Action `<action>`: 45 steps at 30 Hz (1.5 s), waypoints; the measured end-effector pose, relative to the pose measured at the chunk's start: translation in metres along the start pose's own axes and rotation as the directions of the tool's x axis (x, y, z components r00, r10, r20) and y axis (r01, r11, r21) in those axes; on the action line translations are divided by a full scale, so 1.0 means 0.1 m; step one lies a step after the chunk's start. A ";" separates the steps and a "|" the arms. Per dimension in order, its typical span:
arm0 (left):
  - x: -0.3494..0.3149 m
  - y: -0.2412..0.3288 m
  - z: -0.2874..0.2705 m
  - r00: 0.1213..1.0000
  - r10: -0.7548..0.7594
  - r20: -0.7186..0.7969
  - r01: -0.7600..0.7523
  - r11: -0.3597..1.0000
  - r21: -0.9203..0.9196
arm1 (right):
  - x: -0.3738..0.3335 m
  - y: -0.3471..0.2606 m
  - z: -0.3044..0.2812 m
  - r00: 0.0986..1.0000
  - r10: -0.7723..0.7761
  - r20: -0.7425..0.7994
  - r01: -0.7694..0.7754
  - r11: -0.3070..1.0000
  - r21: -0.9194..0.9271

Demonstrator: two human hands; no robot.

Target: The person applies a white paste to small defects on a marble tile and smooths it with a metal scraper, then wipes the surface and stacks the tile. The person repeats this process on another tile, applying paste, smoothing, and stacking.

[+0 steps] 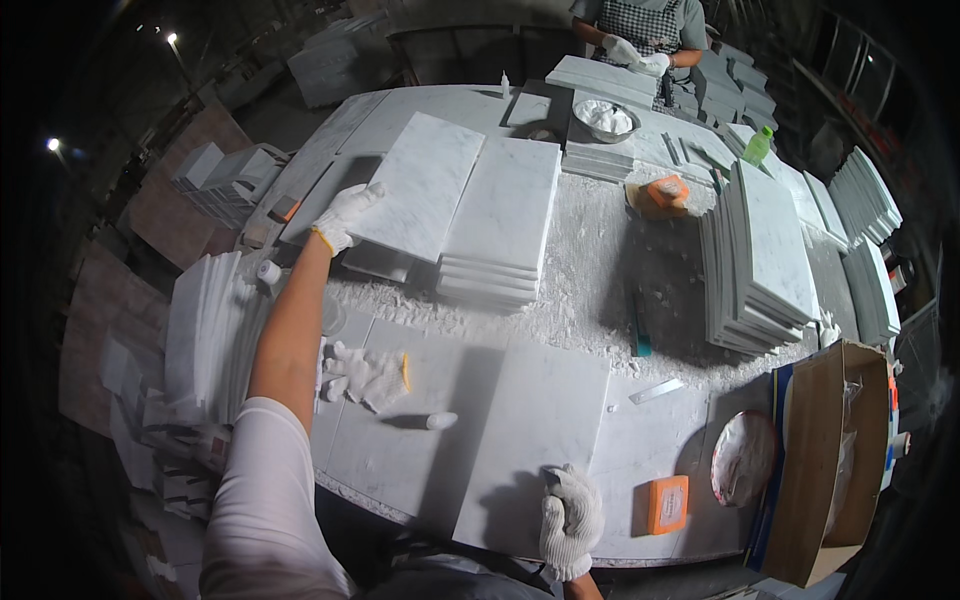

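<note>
My left hand (345,215), in a white knit glove, grips the left edge of a grey-white marble tile (425,185). That tile lies slightly askew beside a stack of similar tiles (505,205); whether it rests on something or is lifted, I cannot tell. Near the table's front edge, my gloved right hand (572,522) is closed, its fingers curled. A bit of something dark shows at its fingertips, but I cannot make it out. Another marble tile (545,420) lies flat just beyond that hand.
Spare gloves (365,378), a small white bottle (441,421) and an orange box (668,504) lie nearby. On the right are a bowl of white paste (743,458), a cardboard box (835,455) and a tall tile stack (765,250). A co-worker (650,40) stands across the table.
</note>
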State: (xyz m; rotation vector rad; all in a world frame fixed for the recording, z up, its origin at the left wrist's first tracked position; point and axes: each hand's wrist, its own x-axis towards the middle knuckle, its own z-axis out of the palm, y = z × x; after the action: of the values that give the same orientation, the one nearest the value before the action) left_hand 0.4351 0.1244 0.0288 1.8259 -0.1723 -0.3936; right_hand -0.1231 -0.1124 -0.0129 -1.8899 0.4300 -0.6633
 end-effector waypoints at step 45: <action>-0.04 -0.22 0.02 1.000 -0.023 0.007 0.024 0.985 -0.168 | -0.04 0.03 0.00 0.999 0.029 0.034 -0.028 0.999 -0.034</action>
State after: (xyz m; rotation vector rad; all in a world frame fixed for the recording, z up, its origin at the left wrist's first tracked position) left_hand 0.4286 0.1303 0.0085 1.6617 -0.1170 -0.4166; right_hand -0.1258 -0.1117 -0.0167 -1.9209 0.4479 -0.6075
